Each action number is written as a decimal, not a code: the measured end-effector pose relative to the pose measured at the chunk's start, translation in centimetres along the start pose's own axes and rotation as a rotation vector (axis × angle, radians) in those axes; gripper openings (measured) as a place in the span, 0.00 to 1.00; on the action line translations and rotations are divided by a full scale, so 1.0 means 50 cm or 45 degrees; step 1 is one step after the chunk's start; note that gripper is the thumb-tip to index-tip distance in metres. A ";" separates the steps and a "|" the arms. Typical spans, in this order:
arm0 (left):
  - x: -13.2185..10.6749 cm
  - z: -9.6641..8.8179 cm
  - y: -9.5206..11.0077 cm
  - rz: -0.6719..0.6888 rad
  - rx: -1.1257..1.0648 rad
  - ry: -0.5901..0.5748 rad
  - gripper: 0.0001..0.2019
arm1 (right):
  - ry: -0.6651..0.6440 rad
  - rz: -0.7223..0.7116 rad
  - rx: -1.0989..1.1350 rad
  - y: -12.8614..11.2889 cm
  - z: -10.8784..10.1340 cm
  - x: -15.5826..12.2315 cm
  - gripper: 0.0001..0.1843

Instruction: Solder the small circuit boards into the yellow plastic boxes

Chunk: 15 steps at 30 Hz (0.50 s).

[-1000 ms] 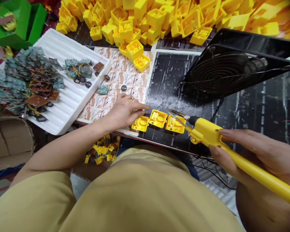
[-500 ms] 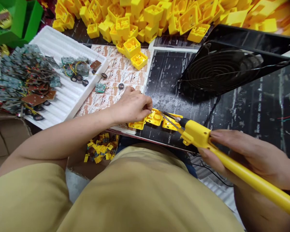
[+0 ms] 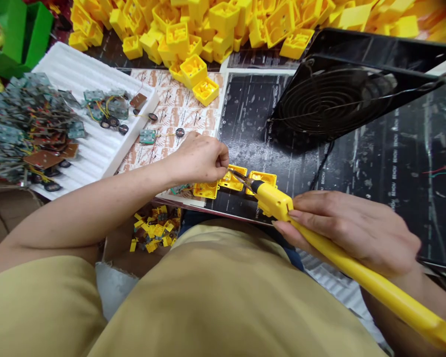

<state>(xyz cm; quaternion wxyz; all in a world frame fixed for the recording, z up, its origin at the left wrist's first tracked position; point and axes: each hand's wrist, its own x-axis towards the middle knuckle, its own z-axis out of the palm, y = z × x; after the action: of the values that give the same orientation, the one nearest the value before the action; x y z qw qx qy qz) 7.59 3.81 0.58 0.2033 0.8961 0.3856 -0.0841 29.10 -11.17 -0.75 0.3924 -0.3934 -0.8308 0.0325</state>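
My right hand is wrapped around a yellow soldering iron with a long handle. Its metal tip reaches into the middle yellow plastic housing of three at the table's front edge. Pinched closed, my left hand is over that housing's left side, close to the tip; whatever its fingers hold is too small to make out. The left housing lies below my left hand, and the right housing is partly behind the iron. A small green circuit board and a round black part lie beyond my left wrist.
Yellow housings are heaped at the back. A black fan stands at right. On the left, a white foam tray bears piled circuit boards, near green bins. Below the edge, a box holds small yellow parts.
The soldering iron has moved left and its tip is now at the middle housing, near my left fingers. My left hand stays pinched in nearly the same place. The whole view has shifted slightly.
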 end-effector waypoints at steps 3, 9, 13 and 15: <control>0.002 0.000 0.002 -0.008 -0.002 0.002 0.05 | -0.029 -0.080 -0.025 0.001 -0.013 0.009 0.12; 0.004 -0.004 0.006 -0.025 0.048 -0.030 0.06 | -0.117 0.291 -0.019 -0.009 -0.044 -0.021 0.05; 0.005 -0.002 0.004 -0.026 0.054 -0.038 0.06 | -0.049 0.340 0.045 0.002 -0.039 -0.040 0.06; 0.006 0.003 0.006 -0.033 0.056 -0.023 0.05 | -0.013 0.287 0.050 0.008 -0.040 -0.048 0.19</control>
<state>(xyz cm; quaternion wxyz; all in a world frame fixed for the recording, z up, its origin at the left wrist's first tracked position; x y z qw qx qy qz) 8.00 3.77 0.46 0.1859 0.8945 0.3932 -0.1033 31.61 -13.02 -1.03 0.3896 -0.4764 -0.7824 0.0949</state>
